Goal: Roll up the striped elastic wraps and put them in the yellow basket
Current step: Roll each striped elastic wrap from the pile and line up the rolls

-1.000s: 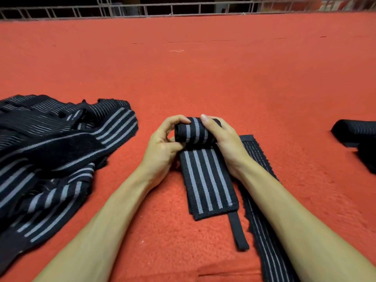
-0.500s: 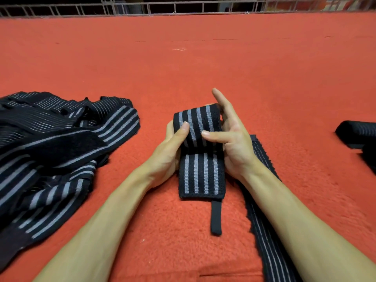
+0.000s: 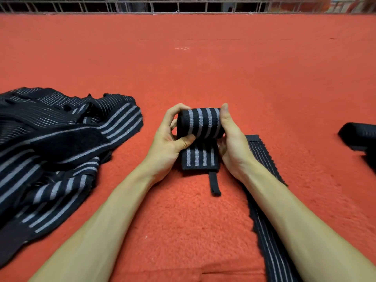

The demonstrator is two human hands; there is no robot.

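The wrap (image 3: 200, 123) is at the centre of the red tabletop (image 3: 203, 74), most of it wound into a thick roll held just above the surface. The roll's long axis runs left to right across the view. Its unrolled tail lies flat and points back toward the person, ending in a narrow black tab (image 3: 214, 184). The fabric is black woven elastic with four pale grey stripes that run along its length and so circle the roll.

The left hand (image 3: 168, 139) clamps the roll's left end, with its thumb pressed on the front and its fingers curled behind. The right hand (image 3: 232, 139) grips the right end, thumb upright against it.

A pile (image 3: 61, 149) of loose striped wraps lies to the left. A flat wrap (image 3: 262, 159) runs under the right forearm. A dark roll (image 3: 358, 135) sits at the right edge.
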